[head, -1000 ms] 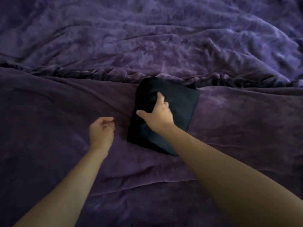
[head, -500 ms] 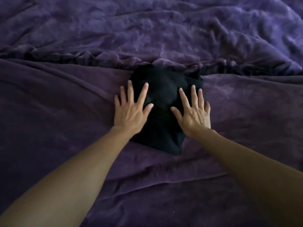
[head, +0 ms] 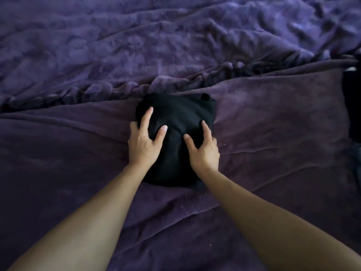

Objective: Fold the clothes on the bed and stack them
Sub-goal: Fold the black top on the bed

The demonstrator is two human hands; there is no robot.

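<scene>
A folded black garment (head: pixel 175 112) lies as a compact bundle in the middle of the purple bed. My left hand (head: pixel 143 143) grips its left side: index finger and thumb lie on top, and the other fingers curl round the left edge. My right hand (head: pixel 204 151) grips the right side the same way, with thumb and index finger on top and the remaining fingers curled over the right edge. The near end of the bundle shows between my forearms.
A rumpled purple blanket (head: pixel 175 45) covers the far half of the bed, and its bunched edge runs just behind the bundle. More dark clothing (head: pixel 353 106) lies at the right edge of the view. Smooth purple bedcover (head: pixel 68 153) surrounds the bundle.
My left hand came onto the garment, and both hands pressed flat on it. Now the outer fingers of both hands curl round its sides. The view has shifted, showing dark clothing at the right.
</scene>
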